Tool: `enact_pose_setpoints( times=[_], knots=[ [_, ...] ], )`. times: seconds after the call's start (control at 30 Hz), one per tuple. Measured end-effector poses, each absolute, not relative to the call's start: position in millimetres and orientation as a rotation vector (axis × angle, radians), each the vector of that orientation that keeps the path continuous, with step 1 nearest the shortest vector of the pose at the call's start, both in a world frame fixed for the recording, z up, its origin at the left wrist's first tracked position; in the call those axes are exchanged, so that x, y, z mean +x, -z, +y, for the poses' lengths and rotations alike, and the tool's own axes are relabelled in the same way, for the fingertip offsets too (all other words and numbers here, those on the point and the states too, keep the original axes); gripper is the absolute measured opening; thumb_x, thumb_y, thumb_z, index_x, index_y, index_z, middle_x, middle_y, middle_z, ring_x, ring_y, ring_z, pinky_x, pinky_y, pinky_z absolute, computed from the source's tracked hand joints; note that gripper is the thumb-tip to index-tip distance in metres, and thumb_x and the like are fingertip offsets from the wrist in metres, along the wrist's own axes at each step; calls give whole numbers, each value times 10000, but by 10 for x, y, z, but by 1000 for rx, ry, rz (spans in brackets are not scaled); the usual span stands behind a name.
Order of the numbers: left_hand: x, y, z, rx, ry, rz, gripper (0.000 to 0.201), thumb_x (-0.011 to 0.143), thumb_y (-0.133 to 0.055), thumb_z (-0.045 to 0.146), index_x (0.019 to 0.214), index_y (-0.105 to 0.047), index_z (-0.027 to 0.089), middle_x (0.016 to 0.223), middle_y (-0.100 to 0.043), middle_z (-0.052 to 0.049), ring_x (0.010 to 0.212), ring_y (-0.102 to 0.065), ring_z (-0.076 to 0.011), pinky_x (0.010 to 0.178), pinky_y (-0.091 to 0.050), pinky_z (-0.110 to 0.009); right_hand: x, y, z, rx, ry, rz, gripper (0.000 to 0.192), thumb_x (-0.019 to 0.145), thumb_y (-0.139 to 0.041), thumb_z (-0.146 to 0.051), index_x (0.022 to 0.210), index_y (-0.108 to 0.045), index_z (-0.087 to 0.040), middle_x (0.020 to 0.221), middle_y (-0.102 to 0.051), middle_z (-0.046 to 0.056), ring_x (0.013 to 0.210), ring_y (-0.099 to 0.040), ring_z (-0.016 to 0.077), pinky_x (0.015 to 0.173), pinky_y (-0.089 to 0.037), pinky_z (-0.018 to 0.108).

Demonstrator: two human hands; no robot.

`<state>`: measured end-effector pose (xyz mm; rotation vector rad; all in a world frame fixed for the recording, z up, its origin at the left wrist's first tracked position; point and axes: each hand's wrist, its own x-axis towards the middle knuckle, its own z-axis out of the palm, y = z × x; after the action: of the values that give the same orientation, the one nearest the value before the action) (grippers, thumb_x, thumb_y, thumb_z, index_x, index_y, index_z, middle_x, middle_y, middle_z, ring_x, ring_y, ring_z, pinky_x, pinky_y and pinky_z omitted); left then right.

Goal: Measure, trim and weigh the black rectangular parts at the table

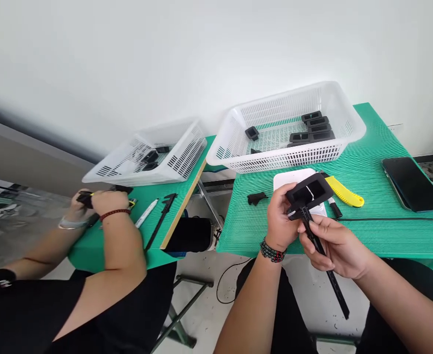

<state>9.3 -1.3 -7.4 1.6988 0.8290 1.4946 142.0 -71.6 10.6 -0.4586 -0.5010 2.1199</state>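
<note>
Nearest: right hand (pixel 336 246), fingers curled round the beam of a black caliper (pixel 337 290), which slants down past the table edge; scale marks too fine to read. Left hand (pixel 278 216), beaded bracelet at the wrist, grips a black rectangular frame piece (pixel 293 195) above the green table (pixel 364 241). Caliper jaws meet the frame's near side; exact contact hidden by fingers.

Left: co-worker's hands (pixel 109 202) close on a dark object, mostly covered. White print on their sleeve, illegible.

Beyond own hands: white tray (pixel 293 175), largely hidden; marker (pixel 335 209), part covered; yellow utility knife (pixel 347 192), blade end obscured; black scrap (pixel 257 198), form unclear. Smartphone (pixel 416 184) at right, screen dark.

Farthest: white basket (pixel 286 162), more frame pieces inside, some masked by its wall. No brand legible.
</note>
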Motion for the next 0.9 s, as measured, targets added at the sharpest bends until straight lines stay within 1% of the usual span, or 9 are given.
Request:
enact_pose_setpoints(
  times=[0.1, 0.2, 0.33, 0.47, 0.57, 0.63, 0.77, 0.83, 0.9],
  knots=[
    [65, 62, -42, 1744, -1473, 873, 392, 863, -753, 380, 1208, -623, 248, 1140, -740, -85, 1005, -747, -236, 847, -619, -363, 1401, -84, -735, -523, -2099, -530, 304, 866, -784, -452, 889, -689, -164, 664, -679, -10, 335, -417, 39, 350, -263, 184],
    [42, 58, -76, 1804, -1444, 865, 346, 899, -706, 356, 1221, -624, 256, 1158, -746, -83, 1041, -747, -242, 879, -624, -381, 1388, -72, -742, -626, -2118, -549, 391, 849, -777, -541, 827, -668, -167, 527, -613, -31, 313, -362, 44, 349, -228, 187],
    [16, 75, -102, 1847, -1446, 862, 439, 869, -745, 342, 1273, -594, 262, 1194, -739, -90, 1085, -735, -259, 927, -622, -407, 1363, -82, -742, -710, -2125, -571, 500, 827, -751, -644, 720, -636, -169, 414, -526, -47, 295, -313, 48, 347, -207, 189],
    [-1, 96, -94, 1855, -1479, 836, 453, 882, -730, 325, 1303, -575, 261, 1227, -727, -91, 1127, -721, -259, 976, -607, -415, 1318, -90, -751, -695, -2141, -520, 510, 803, -777, -638, 672, -626, -169, 385, -492, -55, 297, -303, 47, 347, -215, 183],
    [-4, 106, -82, 1828, -1494, 870, 432, 896, -726, 337, 1297, -582, 270, 1233, -724, -84, 1124, -722, -259, 966, -611, -418, 1322, -99, -757, -622, -2198, -453, 466, 842, -755, -606, 727, -659, -165, 433, -541, -38, 307, -332, 47, 349, -240, 178],
    [-11, 109, -77, 1811, -1507, 905, 421, 899, -731, 380, 1284, -594, 277, 1234, -722, -79, 1130, -719, -266, 963, -612, -428, 1346, -110, -756, -577, -2237, -423, 386, 877, -742, -540, 797, -688, -166, 491, -589, -23, 315, -373, 51, 354, -265, 181],
    [-39, 91, -77, 1795, -1514, 921, 471, 864, -769, 483, 1262, -621, 278, 1201, -725, -70, 1101, -723, -269, 944, -614, -425, 1388, -137, -747, -513, -2242, -461, 245, 908, -726, -412, 871, -714, -170, 679, -690, 20, 354, -469, 62, 360, -289, 192],
    [-49, 71, -80, 1785, -1521, 906, 489, 854, -783, 493, 1264, -625, 280, 1193, -726, -67, 1090, -726, -265, 939, -613, -415, 1390, -149, -741, -524, -2218, -487, 232, 901, -734, -400, 877, -722, -170, 762, -712, 37, 380, -497, 66, 356, -280, 195],
    [-49, 55, -80, 1778, -1534, 863, 486, 858, -792, 465, 1277, -620, 289, 1213, -723, -61, 1107, -724, -260, 953, -608, -405, 1383, -160, -734, -571, -2189, -502, 255, 876, -762, -416, 870, -727, -164, 764, -708, 38, 388, -490, 64, 360, -262, 196]
  ],
)
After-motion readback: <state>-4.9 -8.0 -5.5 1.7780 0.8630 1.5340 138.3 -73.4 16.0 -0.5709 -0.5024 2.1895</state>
